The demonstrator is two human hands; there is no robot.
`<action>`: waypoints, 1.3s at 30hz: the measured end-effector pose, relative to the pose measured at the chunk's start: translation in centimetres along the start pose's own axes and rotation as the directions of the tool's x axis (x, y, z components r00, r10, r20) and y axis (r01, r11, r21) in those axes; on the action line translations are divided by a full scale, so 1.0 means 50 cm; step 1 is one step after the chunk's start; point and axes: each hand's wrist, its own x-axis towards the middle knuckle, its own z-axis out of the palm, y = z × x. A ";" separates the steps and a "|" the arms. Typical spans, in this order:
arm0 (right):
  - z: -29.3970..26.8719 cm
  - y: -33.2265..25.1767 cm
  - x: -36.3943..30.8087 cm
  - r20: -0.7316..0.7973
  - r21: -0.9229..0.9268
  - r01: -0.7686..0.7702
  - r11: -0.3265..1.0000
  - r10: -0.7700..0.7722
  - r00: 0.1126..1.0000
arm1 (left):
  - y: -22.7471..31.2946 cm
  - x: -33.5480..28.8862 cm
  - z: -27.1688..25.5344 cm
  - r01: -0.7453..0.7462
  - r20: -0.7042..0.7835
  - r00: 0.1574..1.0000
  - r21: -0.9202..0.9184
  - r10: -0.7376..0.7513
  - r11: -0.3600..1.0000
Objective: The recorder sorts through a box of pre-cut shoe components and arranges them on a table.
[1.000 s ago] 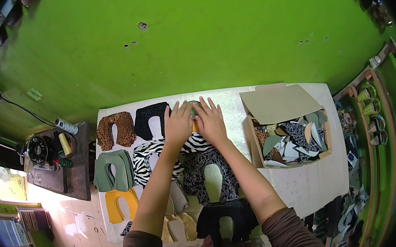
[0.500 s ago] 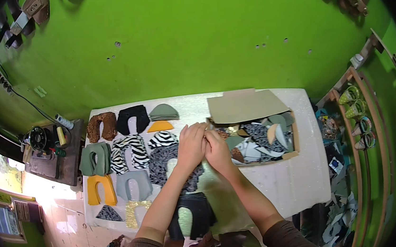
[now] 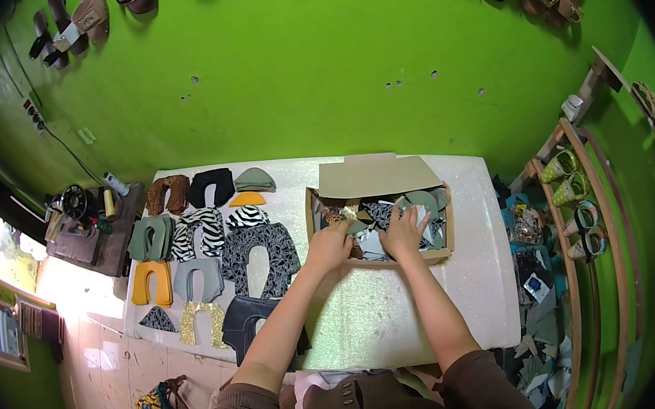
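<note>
An open cardboard box (image 3: 443,254) holds a jumble of cut scraps: grey, green, leopard-print and black-patterned pieces. My left hand (image 3: 331,245) reaches over the box's front left edge, fingers bent down at the leopard-print scraps (image 3: 331,214), with nothing visible in its grasp. My right hand (image 3: 404,234) is inside the box toward the middle, its fingers spread over the patterned and grey scraps. What lies under both hands is hidden. Left of the box is a large black-and-grey patterned horseshoe-shaped stack (image 3: 232,262).
Sorted cut pieces lie in rows on the left, including zebra-print (image 3: 208,232), yellow (image 3: 151,283), gold (image 3: 202,324) and black ones (image 3: 242,323). A dark side table (image 3: 103,246) with tools stands left. On the right, a wooden rack (image 3: 574,141) holds sandals, beside heaped scraps (image 3: 540,326).
My hands, earlier together left of the box, have parted and moved right and down into it. The view has shifted, and the patterned stack shows fully now.
</note>
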 end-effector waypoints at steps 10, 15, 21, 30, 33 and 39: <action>0.010 0.019 0.011 0.008 0.235 0.121 0.964 -0.126 0.992 | 0.005 0.003 0.002 0.197 0.132 0.975 -0.174 -0.176 0.965; -0.016 0.025 0.027 0.060 0.705 -0.004 0.709 -0.053 0.997 | 0.006 0.021 -0.001 0.321 0.214 0.941 -0.335 -0.261 0.886; -0.042 0.015 0.017 -0.039 0.845 0.117 0.522 -0.158 0.987 | 0.020 0.040 -0.015 0.630 0.504 0.749 -0.742 -0.431 0.227; -0.041 -0.004 -0.041 -0.215 0.585 0.414 0.697 -0.359 0.908 | 0.009 0.010 0.000 0.513 0.476 0.760 -0.857 -0.442 -0.040; -0.017 0.015 -0.036 -0.207 0.801 0.279 0.530 -0.192 0.959 | 0.021 0.001 -0.006 0.426 0.444 0.773 -0.892 -0.452 -0.147; -0.026 0.017 -0.028 0.323 0.944 -0.301 0.139 -0.180 0.929 | 0.009 -0.037 -0.022 0.372 0.366 0.783 -0.924 -0.503 -0.095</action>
